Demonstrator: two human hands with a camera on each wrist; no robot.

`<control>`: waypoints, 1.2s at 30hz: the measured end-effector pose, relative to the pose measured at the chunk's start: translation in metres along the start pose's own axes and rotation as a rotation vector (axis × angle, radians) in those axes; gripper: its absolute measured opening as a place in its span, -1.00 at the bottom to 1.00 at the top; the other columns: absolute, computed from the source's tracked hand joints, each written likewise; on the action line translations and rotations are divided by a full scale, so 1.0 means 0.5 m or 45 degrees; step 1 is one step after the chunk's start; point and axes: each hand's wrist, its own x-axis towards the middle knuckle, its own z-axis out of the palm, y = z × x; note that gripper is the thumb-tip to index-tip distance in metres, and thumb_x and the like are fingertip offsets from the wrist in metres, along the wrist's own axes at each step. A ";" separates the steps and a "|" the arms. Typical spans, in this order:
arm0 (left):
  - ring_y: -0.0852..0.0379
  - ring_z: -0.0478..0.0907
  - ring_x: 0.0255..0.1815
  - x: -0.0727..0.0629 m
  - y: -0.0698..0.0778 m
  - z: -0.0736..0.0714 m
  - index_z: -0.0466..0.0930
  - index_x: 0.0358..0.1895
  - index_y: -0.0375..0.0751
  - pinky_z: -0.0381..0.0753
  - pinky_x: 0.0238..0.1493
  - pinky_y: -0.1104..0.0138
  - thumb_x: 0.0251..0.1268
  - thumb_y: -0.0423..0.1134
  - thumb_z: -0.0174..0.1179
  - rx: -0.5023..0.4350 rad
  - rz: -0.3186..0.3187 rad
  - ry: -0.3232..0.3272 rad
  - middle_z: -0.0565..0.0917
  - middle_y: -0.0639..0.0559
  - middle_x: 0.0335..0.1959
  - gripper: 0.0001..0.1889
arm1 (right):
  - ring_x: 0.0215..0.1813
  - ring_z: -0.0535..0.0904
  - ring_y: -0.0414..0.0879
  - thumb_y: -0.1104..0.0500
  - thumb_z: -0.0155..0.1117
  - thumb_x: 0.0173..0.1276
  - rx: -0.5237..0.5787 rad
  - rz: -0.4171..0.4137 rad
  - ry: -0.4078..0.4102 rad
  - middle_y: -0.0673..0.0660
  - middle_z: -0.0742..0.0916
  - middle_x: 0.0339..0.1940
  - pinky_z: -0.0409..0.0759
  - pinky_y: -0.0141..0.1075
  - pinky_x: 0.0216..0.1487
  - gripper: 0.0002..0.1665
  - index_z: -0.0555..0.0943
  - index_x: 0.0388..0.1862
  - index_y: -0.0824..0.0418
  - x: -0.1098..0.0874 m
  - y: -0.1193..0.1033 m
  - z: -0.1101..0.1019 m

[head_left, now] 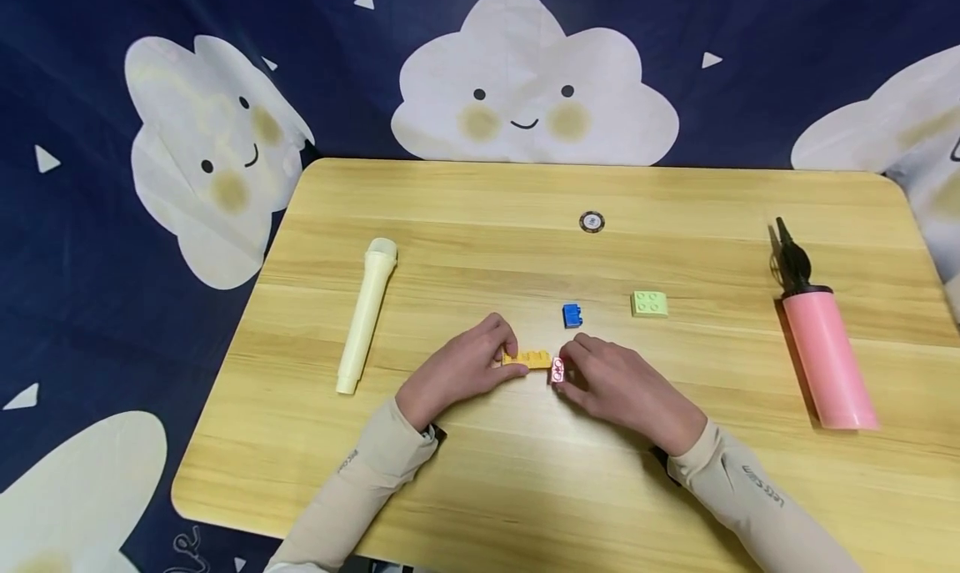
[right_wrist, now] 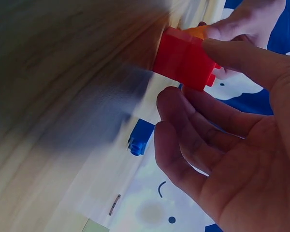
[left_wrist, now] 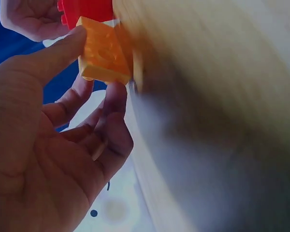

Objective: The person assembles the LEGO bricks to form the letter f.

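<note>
Between the thumb and fingers of my left hand [head_left: 468, 363] is a yellow-orange toy building brick [head_left: 534, 359], lying on its side with studs facing away from me. My right hand [head_left: 618, 381] pinches a red building brick [head_left: 557, 369], its studs facing up in the head view. The red brick stands right at the yellow brick's right end, and in the right wrist view the red brick [right_wrist: 181, 59] covers most of the yellow one. Just beyond the hands lies a small blue brick [head_left: 572, 315], tipped on its side.
A pale green brick [head_left: 649, 304] lies right of the blue one. Farther back is a round dark-rimmed chip [head_left: 592, 222]. A cream toy microphone [head_left: 367, 316] lies on the left, a pink hand pump [head_left: 828, 356] on the right of the wooden table [head_left: 480, 490].
</note>
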 end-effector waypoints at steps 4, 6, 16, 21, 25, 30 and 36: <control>0.24 0.42 -0.36 -0.001 0.002 0.004 0.54 -0.22 -0.11 0.48 -0.30 0.41 0.29 0.03 0.35 0.043 0.011 -0.004 0.47 0.12 -0.24 -0.69 | -0.47 0.39 -0.25 0.09 0.45 0.26 0.003 0.004 -0.005 -0.06 0.53 -0.45 0.44 -0.36 -0.46 -0.78 0.61 -0.31 0.19 0.000 0.001 0.001; 0.26 0.41 -0.39 -0.001 0.002 0.005 0.54 -0.22 -0.10 0.47 -0.34 0.41 0.27 0.01 0.37 0.051 0.011 0.010 0.48 0.12 -0.28 -0.71 | -0.47 0.38 -0.25 0.10 0.44 0.27 0.006 0.009 -0.008 -0.06 0.53 -0.46 0.44 -0.36 -0.46 -0.78 0.60 -0.31 0.19 0.000 0.001 0.001; 0.19 0.47 -0.21 -0.013 0.018 -0.024 0.58 0.10 -0.22 0.54 -0.16 0.38 0.26 -0.19 0.40 -0.034 0.074 0.166 0.52 0.06 -0.02 -0.61 | -0.48 0.35 -0.22 0.11 0.45 0.25 -0.029 -0.007 -0.021 -0.04 0.52 -0.46 0.42 -0.35 -0.47 -0.74 0.59 -0.28 0.25 0.003 -0.003 -0.002; 0.21 0.49 -0.18 -0.015 0.035 -0.031 0.60 0.09 -0.23 0.54 -0.11 0.41 0.28 -0.26 0.37 -0.101 0.181 0.095 0.47 0.08 -0.02 -0.66 | -0.50 0.33 -0.22 0.09 0.47 0.24 -0.073 -0.027 -0.019 -0.03 0.50 -0.48 0.39 -0.37 -0.49 -0.70 0.58 -0.28 0.27 0.005 0.001 -0.004; 0.20 0.47 -0.21 -0.012 0.041 -0.020 0.59 0.07 -0.25 0.51 -0.13 0.44 0.29 -0.30 0.34 -0.127 0.242 0.046 0.46 0.06 -0.05 -0.69 | -0.51 0.33 -0.23 0.12 0.48 0.21 -0.074 -0.035 -0.028 -0.03 0.52 -0.47 0.38 -0.38 -0.50 -0.70 0.59 -0.26 0.27 0.007 0.002 -0.003; 0.19 0.46 -0.23 -0.006 0.042 -0.006 0.61 0.08 -0.24 0.51 -0.18 0.44 0.30 -0.28 0.36 -0.119 0.260 0.060 0.46 0.04 -0.07 -0.68 | -0.49 0.33 -0.23 0.12 0.46 0.21 -0.068 -0.049 -0.018 -0.05 0.49 -0.48 0.38 -0.37 -0.49 -0.72 0.57 -0.26 0.23 0.008 0.001 0.000; 0.22 0.45 -0.24 0.003 0.050 0.004 0.60 0.13 -0.24 0.49 -0.17 0.47 0.35 -0.21 0.32 -0.072 0.282 0.053 0.44 0.04 -0.05 -0.65 | -0.49 0.31 -0.20 0.09 0.45 0.21 -0.108 -0.082 0.019 -0.05 0.45 -0.49 0.37 -0.34 -0.48 -0.70 0.51 -0.32 0.20 0.012 -0.002 0.004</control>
